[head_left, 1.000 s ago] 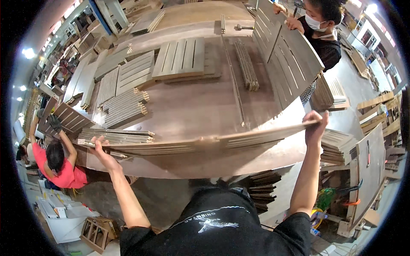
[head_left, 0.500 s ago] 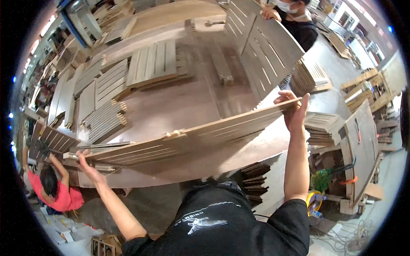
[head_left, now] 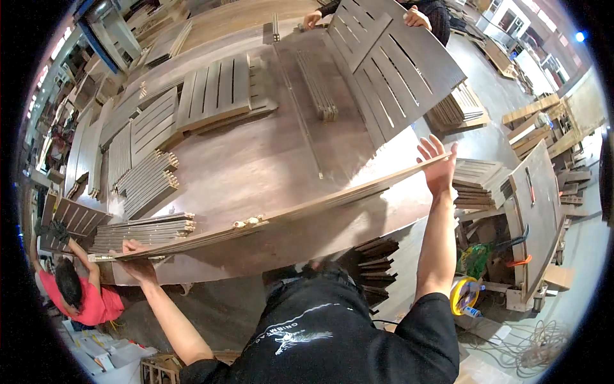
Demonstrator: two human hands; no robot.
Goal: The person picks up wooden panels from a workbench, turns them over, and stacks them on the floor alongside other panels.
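Observation:
A long slatted wooden panel spans the near side of the table, seen almost edge-on. Pale pegs or tenon ends show midway along its upper edge. My left hand is closed around the panel near its left end, fingertips showing over the edge. At the raised right end, my right hand holds the panel between thumb and palm, its fingers stretched upward. Beyond it, a co-worker's hand steadies another slatted panel standing tilted, while that person's other hand is down on the table.
On the table lie stacked slats, slatted panels and a strip bundle. A person in red with dark gloves handles a small slatted panel at left. A board on a stand is at right.
The panel in my hands has turned from showing its slotted face to nearly edge-on. My left hand has closed over its edge. The co-worker's panel has tilted back, and one hand has reached to the table.

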